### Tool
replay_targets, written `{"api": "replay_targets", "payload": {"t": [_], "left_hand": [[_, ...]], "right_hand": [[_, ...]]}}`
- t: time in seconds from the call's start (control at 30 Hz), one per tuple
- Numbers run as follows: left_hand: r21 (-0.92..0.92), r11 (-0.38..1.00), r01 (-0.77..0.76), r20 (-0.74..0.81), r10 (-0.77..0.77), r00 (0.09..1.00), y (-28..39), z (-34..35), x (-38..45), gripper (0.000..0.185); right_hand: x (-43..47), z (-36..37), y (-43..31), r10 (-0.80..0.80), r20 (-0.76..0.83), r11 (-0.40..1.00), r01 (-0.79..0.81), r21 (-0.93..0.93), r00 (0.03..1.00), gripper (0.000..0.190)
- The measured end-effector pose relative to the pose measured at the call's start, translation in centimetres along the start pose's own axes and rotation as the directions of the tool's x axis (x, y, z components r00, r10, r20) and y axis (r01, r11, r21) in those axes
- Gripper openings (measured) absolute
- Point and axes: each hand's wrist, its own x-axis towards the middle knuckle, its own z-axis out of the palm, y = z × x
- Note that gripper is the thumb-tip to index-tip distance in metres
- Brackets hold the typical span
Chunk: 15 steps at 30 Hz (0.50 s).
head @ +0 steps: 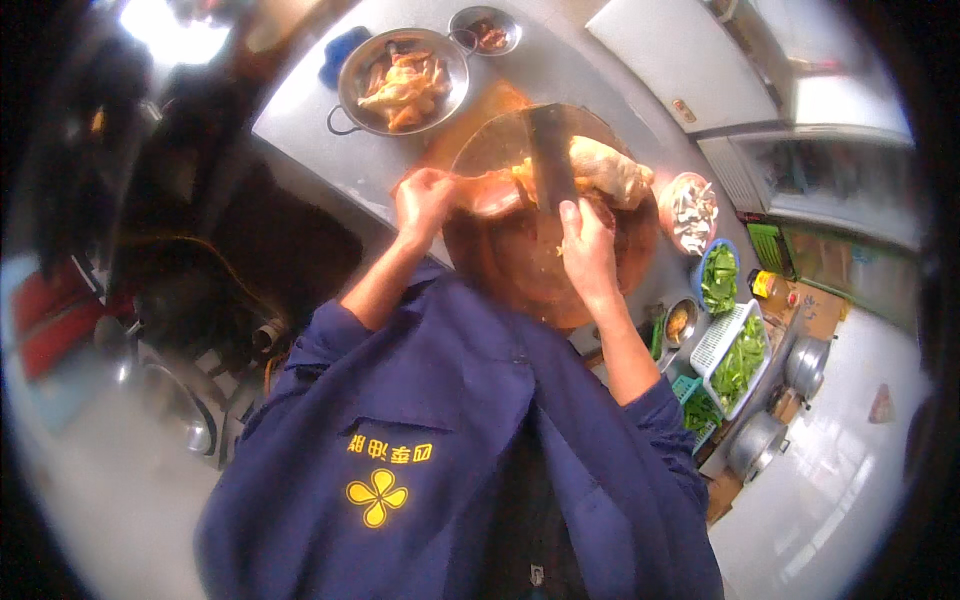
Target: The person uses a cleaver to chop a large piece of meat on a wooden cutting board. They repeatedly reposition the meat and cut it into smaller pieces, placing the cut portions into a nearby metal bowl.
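My left hand (427, 201) grips the outer end of a strip of raw poultry skin and meat (487, 193), which stretches to the right over a round wooden chopping block (517, 262). My right hand (589, 244) holds a wide cleaver (551, 154) by its handle, its dark blade lying across the meat near the block's middle. Right of the blade rests a pale plucked poultry carcass (611, 171). A two-handled metal basin (343, 90) with cut raw poultry pieces (405, 88) stands beyond the block at the upper left. The blade hides part of the meat.
A small metal bowl (516, 34) holds dark meat. To the right stand a bowl of white slices (690, 214), a blue-rimmed bowl of greens (718, 277), a small metal bowl (681, 321) and a white basket of greens (739, 360). A blue cloth (341, 56) lies beside the basin.
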Motion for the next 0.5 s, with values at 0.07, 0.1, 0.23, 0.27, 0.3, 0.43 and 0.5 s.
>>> {"api": "replay_targets", "payload": {"t": [0.07,0.1,0.23,0.27,0.3,0.43,0.5], "left_hand": [[-0.041,0.995,0.088,0.040,-0.086,0.995,0.3,-0.1,-0.7,0.029],[-0.053,0.995,0.087,0.036,-0.085,0.996,0.5,-0.1,-1.2,0.029],[-0.076,0.995,0.067,0.048,-0.064,0.997,1.3,0.0,-1.3,0.027],[-0.068,0.995,0.077,0.050,-0.073,0.996,1.3,0.0,-1.2,0.025],[-0.065,0.995,0.076,0.046,-0.073,0.996,1.1,-0.1,-1.2,0.024],[-0.055,0.998,0.021,0.032,-0.019,0.999,0.0,0.0,-0.9,0.022],[-0.071,0.995,-0.070,0.023,0.072,0.997,-0.4,-0.1,-0.7,0.021]], "right_hand": [[0.1,-1.1,-0.8,-0.035,0.009,0.996,0.034,0.078,0.999,0.032],[0.1,-1.2,-1.6,0.014,0.001,0.996,-0.014,0.084,1.000,0.035],[1.7,-0.9,-4.0,-0.056,0.009,0.998,0.056,-0.039,0.998,0.037],[2.1,-0.2,-4.5,-0.051,-0.029,0.998,0.050,-0.049,0.998,0.037],[2.4,0.3,-4.7,-0.022,0.031,1.000,0.022,-0.021,0.999,0.038],[3.6,3.0,-3.5,0.047,0.125,0.999,-0.047,-0.002,0.991,0.042],[4.4,3.4,-1.9,0.120,0.167,0.992,-0.110,-0.064,0.979,0.042]]}}
